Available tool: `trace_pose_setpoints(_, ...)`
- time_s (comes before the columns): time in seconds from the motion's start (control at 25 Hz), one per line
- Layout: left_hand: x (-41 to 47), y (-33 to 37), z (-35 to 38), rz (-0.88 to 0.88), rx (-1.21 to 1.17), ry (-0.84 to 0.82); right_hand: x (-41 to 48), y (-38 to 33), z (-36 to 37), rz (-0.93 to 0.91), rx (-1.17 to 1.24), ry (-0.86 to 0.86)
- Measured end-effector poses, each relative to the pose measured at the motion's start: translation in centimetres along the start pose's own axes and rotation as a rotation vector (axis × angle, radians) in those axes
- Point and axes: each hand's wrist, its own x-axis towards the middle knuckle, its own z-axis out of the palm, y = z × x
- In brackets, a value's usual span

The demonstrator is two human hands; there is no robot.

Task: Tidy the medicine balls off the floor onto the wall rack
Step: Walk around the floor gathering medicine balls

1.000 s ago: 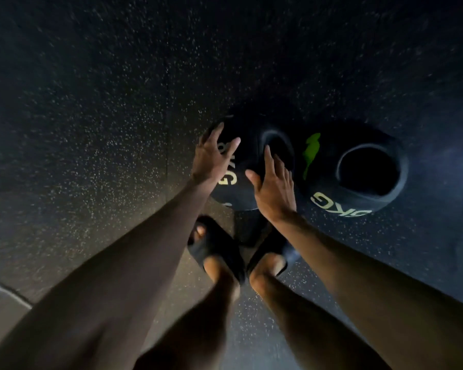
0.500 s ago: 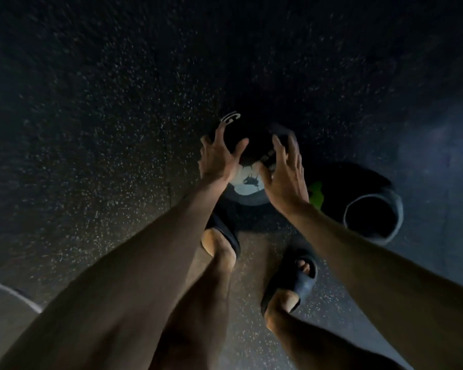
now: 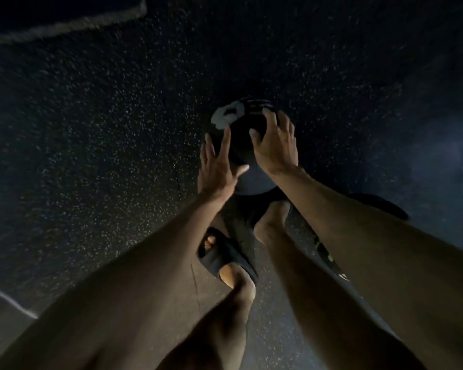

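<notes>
A black medicine ball [image 3: 245, 153] with a white logo on top sits between my two hands, above my feet. My left hand [image 3: 217, 166] presses its left side with straight, spread fingers. My right hand [image 3: 275, 141] cups its right upper side, thumb and fingers curved over the surface. A second black medicine ball [image 3: 379, 206] with green marks lies on the floor at the right, mostly hidden behind my right forearm. The wall rack is out of view.
Dark speckled rubber floor [image 3: 105, 129] fills the view. A pale line [image 3: 65, 25] crosses the top left and another [image 3: 11, 303] the lower left. My feet in black slides [image 3: 225, 259] stand below the ball.
Both hands closed onto the ball's sides and the ball came up and turned, its logo now on top. My feet stepped; the second ball slid behind my right arm.
</notes>
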Motion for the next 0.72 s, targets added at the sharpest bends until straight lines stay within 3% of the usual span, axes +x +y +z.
trace_pose_setpoints(0.08,3.6,0.3,-2.4,-0.035,0.024,0.014,-1.0,0.5,0.1,-0.065,-0.032,0.035)
trace_pose_setpoints(0.2,8.6,1.5,-3.9,-0.124,-0.018,0.109,-1.2,1.9,0.1,-0.108,-0.001,-0.056)
trace_pose_setpoints(0.36,15.1,4.8,-5.4,-0.192,-0.121,0.140,5.3,1.1,-2.0,-0.084,0.104,-0.127)
trace_pose_setpoints(0.48,15.8,6.1,-6.1,-0.078,-0.090,0.113,10.6,0.1,-4.0,-0.019,0.135,-0.178)
trace_pose_setpoints(0.6,14.5,6.8,-5.5,0.159,0.143,0.051,17.0,-1.4,-5.8,0.156,0.168,-0.226)
trace_pose_setpoints(0.72,18.0,8.3,-6.9,0.245,0.194,0.073,22.0,-2.2,-7.8,0.229,0.219,-0.169)
